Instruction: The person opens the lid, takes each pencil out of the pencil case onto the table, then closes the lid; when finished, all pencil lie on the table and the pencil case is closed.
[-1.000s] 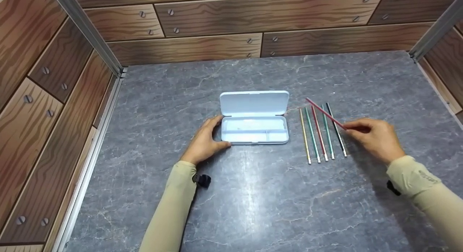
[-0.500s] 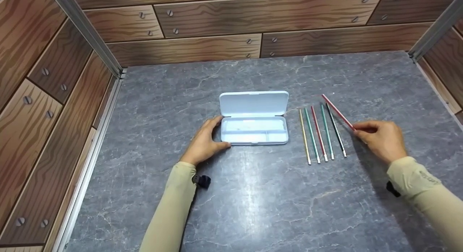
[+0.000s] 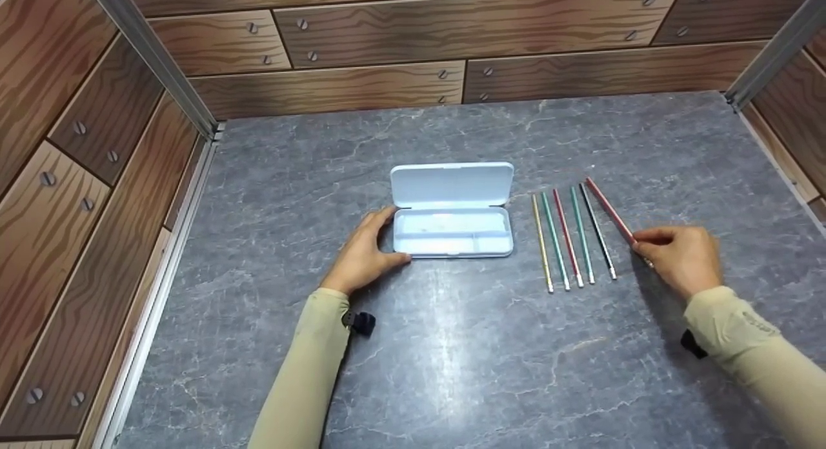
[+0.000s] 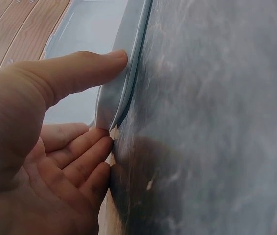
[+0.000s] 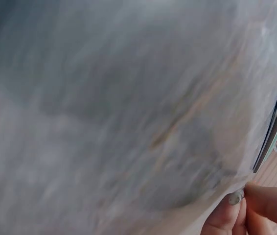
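In the head view a pale blue pencil case (image 3: 453, 255) lies on the table with its lid raised at the back. My left hand (image 3: 361, 257) holds the case's left end, thumb on the front edge and fingers round the side. My right hand (image 3: 685, 259) pinches a red pencil (image 3: 609, 209) near its eraser end, right of a row of pencils. That row runs yellow (image 3: 542, 242), green (image 3: 555, 242), red (image 3: 568, 239), green (image 3: 582, 236) and black (image 3: 598, 231). In the right wrist view the held pencil's end (image 5: 236, 197) pokes out between thumb and finger.
The grey marbled table (image 3: 452, 371) is bounded by a wood-patterned wall (image 3: 374, 91) at the back and similar walls at both sides. A metal rail (image 3: 164, 278) runs along the left edge. Dividers split the case's tray into compartments.
My right hand has carried the red pencil rightward from above the row to beside the black pencil, then slightly nearer me. The left hand and the case have stayed put.
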The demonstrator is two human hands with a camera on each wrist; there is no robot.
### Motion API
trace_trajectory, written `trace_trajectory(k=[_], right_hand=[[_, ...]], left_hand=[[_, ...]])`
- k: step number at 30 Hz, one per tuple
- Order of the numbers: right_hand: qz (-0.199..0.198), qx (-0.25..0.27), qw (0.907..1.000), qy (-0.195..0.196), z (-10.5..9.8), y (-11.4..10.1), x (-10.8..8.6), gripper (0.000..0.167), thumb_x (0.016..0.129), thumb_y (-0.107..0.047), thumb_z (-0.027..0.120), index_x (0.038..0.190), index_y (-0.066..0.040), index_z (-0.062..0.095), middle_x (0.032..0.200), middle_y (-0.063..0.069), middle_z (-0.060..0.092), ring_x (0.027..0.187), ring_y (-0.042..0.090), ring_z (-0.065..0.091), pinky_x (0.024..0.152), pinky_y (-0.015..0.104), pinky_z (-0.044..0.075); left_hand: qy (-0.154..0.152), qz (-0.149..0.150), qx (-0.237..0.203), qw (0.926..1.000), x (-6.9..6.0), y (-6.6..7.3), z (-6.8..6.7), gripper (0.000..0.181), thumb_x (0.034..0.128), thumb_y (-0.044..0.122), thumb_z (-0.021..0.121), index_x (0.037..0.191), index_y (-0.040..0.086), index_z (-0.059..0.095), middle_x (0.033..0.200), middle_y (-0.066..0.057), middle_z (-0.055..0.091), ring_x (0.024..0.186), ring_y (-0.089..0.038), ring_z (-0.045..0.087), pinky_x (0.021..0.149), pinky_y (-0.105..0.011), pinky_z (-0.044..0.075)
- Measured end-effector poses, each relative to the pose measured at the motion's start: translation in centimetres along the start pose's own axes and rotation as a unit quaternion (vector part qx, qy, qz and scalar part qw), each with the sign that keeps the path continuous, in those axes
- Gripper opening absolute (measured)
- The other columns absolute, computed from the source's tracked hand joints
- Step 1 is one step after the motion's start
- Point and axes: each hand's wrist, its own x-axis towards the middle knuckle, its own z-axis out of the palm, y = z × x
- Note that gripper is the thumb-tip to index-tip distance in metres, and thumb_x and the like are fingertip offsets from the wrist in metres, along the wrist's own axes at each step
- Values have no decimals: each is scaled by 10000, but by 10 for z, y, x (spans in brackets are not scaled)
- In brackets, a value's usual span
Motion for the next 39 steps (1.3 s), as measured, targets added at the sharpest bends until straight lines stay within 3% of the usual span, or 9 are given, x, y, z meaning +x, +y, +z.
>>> trace_trajectory(k=[10,17,23,31,34,36,39], right_hand=[[150,83,9996,-209,7,-8,-8,265,966,-200,854,1182,-47,874,1174,227,841,850,-1,600,687,163,440],[10,-45,9998,-171,10,-12,-10,265,962,-223,850,1164,-54,880,1128,215,853,835,110,645,678,222,434],[-66,-24,9998,-191,11,-14,-11,257,955,-205,855,1147,-34,878,1047,192,863,734,91,628,656,234,438],[-122,-51,9998,-162,10,-15,-9,253,964,-217,853,1136,-33,882,996,158,870,727,49,624,657,204,434],[-96,-36,9999,-99,9,-17,-6,269,976,-242,847,1147,-37,881,1041,178,869,797,96,680,682,195,441],[-98,-31,9999,-44,9,-21,-4,282,985,-260,842,1161,-43,879,1096,197,861,887,186,732,712,202,446],[-234,10,9997,72,11,-31,1,273,987,-252,842,1170,-53,880,1156,210,847,975,221,737,745,190,441]], left_hand=[[-17,-35,30,10000,0,-1,0,973,921,182,936,1740,134,413,1662,-146,556,1608,-358,480,1366,-552,375],[10,-22,-9,10000,0,-3,1,978,913,179,942,1736,119,418,1674,-157,548,1624,-359,462,1382,-536,355],[30,-6,36,10000,1,-3,1,966,918,179,939,1733,119,424,1680,-156,543,1624,-362,461,1380,-538,359],[4,29,14,10000,2,-4,1,983,912,178,942,1739,122,413,1668,-150,552,1616,-355,472,1378,-536,359],[0,89,31,10000,6,-14,4,993,907,214,949,1741,140,414,1662,-137,560,1613,-358,476,1371,-552,365],[-2,96,27,9999,6,-14,4,996,905,213,948,1741,132,412,1664,-142,558,1617,-364,469,1373,-556,359],[49,163,80,9998,6,-15,4,985,906,213,947,1734,121,422,1655,-155,564,1609,-374,476,1367,-553,370]])
